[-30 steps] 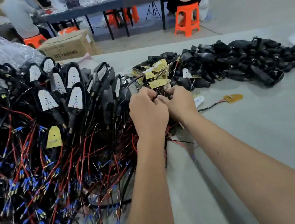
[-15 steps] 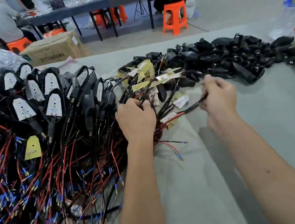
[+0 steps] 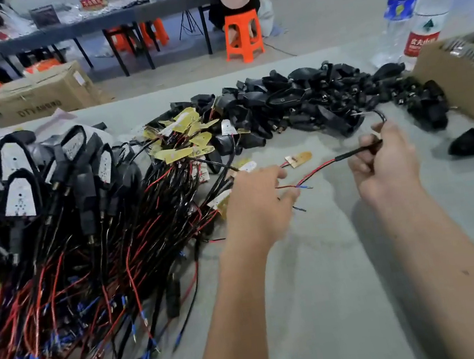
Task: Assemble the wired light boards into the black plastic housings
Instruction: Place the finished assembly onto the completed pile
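Between your hands ran a red-and-black wire [image 3: 319, 167]; your right hand [image 3: 385, 161] gripped its black sleeve. Your left hand [image 3: 257, 201] pinched the wire's loose ends. Beyond your right hand lay the black housings [image 3: 309, 93].

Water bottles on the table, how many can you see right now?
2. Both stand at the far right of the table: a blue-label bottle and a red-label bottle just right of it and nearer, behind the cardboard box. More may sit out of frame.
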Motion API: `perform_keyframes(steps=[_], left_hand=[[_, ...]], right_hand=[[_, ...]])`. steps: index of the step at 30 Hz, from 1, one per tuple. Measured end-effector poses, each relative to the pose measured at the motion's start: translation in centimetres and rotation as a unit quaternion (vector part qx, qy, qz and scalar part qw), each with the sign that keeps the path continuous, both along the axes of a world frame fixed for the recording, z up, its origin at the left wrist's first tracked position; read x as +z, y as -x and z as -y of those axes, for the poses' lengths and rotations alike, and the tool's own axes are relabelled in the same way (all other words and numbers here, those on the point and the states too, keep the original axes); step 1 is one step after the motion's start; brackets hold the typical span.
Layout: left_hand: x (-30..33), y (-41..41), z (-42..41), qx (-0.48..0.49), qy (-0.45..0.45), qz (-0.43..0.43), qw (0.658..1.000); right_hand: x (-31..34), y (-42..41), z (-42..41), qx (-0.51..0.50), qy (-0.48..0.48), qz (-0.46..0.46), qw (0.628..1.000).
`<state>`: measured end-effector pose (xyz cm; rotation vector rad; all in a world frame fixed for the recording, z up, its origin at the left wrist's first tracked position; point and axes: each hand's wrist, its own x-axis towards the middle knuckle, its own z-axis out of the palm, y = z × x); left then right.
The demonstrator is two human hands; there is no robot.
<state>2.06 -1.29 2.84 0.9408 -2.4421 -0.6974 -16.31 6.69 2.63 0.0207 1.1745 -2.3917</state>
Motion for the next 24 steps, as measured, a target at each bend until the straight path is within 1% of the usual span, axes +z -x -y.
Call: perform_keyframes(steps=[2,4,6,7,9,10,11,12,13,14,15,17,18,21,24], left_hand=[[-0.7,1.1,-0.2,-0.008,-0.001,0.058,0.998],[-0.7,2.1,-0.6,0.001,-0.013,0.062,0.998],[-0.4,3.2,-1.2,0.027,-0.020,0.035,0.999],[-0.3,3.7,-1.4,0.037,-0.010,0.032,0.999],[-0.2,4.5,-1.1,0.041,-0.020,0.062,0.997],[-0.1,4.9,-1.0,0.043,-0.049,0.075,0.995],[0.0,5.2,-0.7,0.055,-0.096,0.070,0.991],[0.3,5.5,-0.4,0.079,-0.157,0.028,0.984],[0.7,5.9,0.0,0.111,-0.196,-0.032,0.974],[1.0,6.3,0.4,0.148,-0.203,-0.085,0.964],[1.2,6.9,0.9,0.178,-0.185,-0.101,0.961],[1.3,8.1,1.8,0.201,-0.122,-0.051,0.971],[1.0,8.7,2.1,0.197,-0.098,-0.034,0.975],[0.3,11.3,2.5,0.120,-0.080,-0.045,0.989],[-0.2,14.3,2.1,0.008,-0.009,-0.033,0.999]], right_hand=[[0.2,1.1,-0.6,-0.001,0.032,0.031,0.999],[0.0,1.7,-1.1,0.028,0.045,0.025,0.998],[-0.7,1.3,-1.2,0.107,-0.004,-0.030,0.994],[-1.1,0.8,-1.1,0.157,-0.045,-0.069,0.984],[-2.0,0.0,-1.3,0.238,-0.121,-0.135,0.954],[-2.3,-0.2,-1.4,0.252,-0.139,-0.153,0.945],[-2.5,-0.2,-1.5,0.245,-0.138,-0.159,0.946],[-2.5,-0.2,-1.5,0.224,-0.125,-0.157,0.954],[-2.5,0.0,-1.5,0.201,-0.111,-0.150,0.962],[-2.5,0.0,-1.3,0.185,-0.100,-0.145,0.967],[-2.5,0.0,-1.2,0.173,-0.094,-0.141,0.970],[-2.7,-0.2,-1.0,0.151,-0.088,-0.138,0.975],[-2.9,-0.2,-1.0,0.134,-0.084,-0.132,0.978],[-3.1,-0.1,-1.0,0.071,-0.067,-0.110,0.989],[-3.5,0.0,-0.9,0.014,-0.069,-0.108,0.992]])
